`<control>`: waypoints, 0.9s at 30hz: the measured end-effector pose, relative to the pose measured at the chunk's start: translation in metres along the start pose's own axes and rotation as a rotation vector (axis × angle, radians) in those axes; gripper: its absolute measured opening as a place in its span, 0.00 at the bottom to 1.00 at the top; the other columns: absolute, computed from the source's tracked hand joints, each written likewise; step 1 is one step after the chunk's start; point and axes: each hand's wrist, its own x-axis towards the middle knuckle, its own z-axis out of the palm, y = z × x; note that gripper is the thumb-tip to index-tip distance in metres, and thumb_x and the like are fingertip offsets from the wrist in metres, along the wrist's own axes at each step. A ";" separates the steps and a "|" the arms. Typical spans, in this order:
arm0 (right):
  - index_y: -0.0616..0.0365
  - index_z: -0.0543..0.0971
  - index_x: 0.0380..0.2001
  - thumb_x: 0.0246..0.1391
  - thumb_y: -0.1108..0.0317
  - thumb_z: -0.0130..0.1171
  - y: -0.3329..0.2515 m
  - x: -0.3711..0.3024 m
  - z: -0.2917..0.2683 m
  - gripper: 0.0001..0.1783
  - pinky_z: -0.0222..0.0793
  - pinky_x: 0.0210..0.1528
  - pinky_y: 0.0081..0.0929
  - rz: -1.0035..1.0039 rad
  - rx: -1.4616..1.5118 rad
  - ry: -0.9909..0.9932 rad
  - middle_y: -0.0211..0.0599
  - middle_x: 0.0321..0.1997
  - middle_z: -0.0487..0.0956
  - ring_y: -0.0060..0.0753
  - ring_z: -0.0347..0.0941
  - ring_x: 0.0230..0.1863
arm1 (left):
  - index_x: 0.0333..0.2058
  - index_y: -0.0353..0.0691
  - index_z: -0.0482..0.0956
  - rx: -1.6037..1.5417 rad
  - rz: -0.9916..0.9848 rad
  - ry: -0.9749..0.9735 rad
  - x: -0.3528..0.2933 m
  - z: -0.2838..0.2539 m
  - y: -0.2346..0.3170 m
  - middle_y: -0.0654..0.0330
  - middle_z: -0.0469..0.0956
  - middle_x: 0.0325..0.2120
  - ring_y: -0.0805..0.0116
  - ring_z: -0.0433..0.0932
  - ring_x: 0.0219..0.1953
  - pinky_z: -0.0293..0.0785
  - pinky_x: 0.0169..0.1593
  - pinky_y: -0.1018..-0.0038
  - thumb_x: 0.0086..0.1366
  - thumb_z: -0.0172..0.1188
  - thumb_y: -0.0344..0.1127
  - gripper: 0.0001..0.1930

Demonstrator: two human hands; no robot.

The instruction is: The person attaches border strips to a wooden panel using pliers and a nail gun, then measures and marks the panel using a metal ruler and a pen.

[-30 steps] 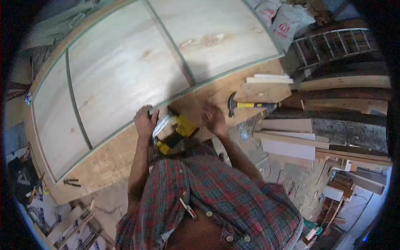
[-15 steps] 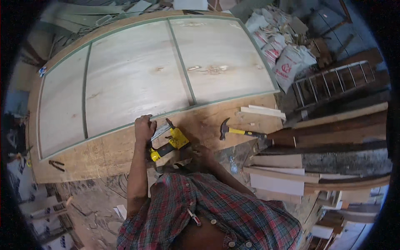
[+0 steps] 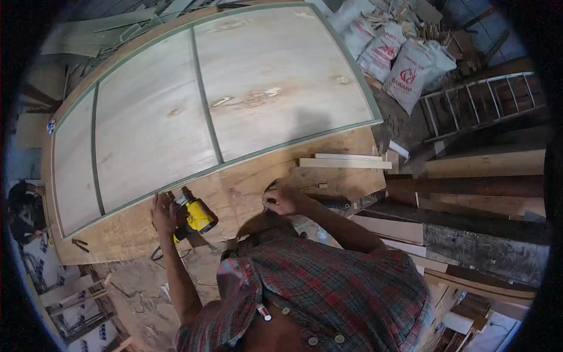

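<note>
A large pale plywood panel (image 3: pixel 152 111) framed with green strips lies on the worktable (image 3: pixel 246 183). At its near edge, my left hand (image 3: pixel 163 213) has its fingers bent together beside the magazine of a yellow and black nail gun (image 3: pixel 201 218). Whatever those fingertips grip is too small to tell. The nail gun rests on the table, its handle partly behind that hand. Further right, my right hand (image 3: pixel 288 201) is closed over the hammer (image 3: pixel 270 189) near its head. The dark handle end shows under my forearm.
Pale wood strips (image 3: pixel 346 162) lie at the table's right corner, and pliers (image 3: pixel 80 245) at its left. Beyond are filled white sacks (image 3: pixel 410 73), a ladder (image 3: pixel 481 105) and stacked boards (image 3: pixel 487 232). A person (image 3: pixel 26 208) is low at the left edge.
My view has turned to the right. My right hand has gone from near the nail gun to the hammer and closed on it. My left hand has drawn slightly back toward me.
</note>
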 end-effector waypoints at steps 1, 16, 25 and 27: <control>0.59 0.83 0.49 0.61 0.59 0.63 0.001 0.003 -0.010 0.18 0.78 0.50 0.46 0.006 -0.019 0.032 0.51 0.48 0.84 0.54 0.82 0.47 | 0.64 0.40 0.74 -0.061 0.001 0.031 -0.018 -0.004 0.001 0.46 0.73 0.64 0.42 0.67 0.69 0.60 0.71 0.48 0.68 0.65 0.41 0.28; 0.67 0.82 0.53 0.57 0.68 0.66 -0.170 -0.019 -0.154 0.22 0.78 0.53 0.36 -0.906 0.672 0.482 0.50 0.49 0.83 0.39 0.82 0.47 | 0.51 0.36 0.82 -0.451 -0.718 -0.369 -0.412 0.148 0.036 0.51 0.83 0.45 0.53 0.82 0.45 0.79 0.51 0.62 0.67 0.65 0.33 0.15; 0.65 0.81 0.55 0.58 0.57 0.63 -0.260 -0.124 -0.127 0.27 0.75 0.56 0.39 -1.250 0.474 0.191 0.53 0.55 0.79 0.45 0.80 0.51 | 0.42 0.35 0.83 -0.510 -0.387 -0.384 -0.511 0.193 0.020 0.62 0.83 0.32 0.67 0.81 0.33 0.78 0.38 0.69 0.70 0.63 0.37 0.11; 0.65 0.81 0.55 0.59 0.55 0.62 -0.270 -0.150 -0.111 0.28 0.75 0.57 0.40 -1.266 0.434 0.121 0.54 0.56 0.79 0.46 0.79 0.52 | 0.40 0.33 0.82 -1.222 -0.974 0.051 -0.538 0.193 0.042 0.63 0.81 0.31 0.70 0.80 0.32 0.78 0.37 0.70 0.71 0.62 0.39 0.12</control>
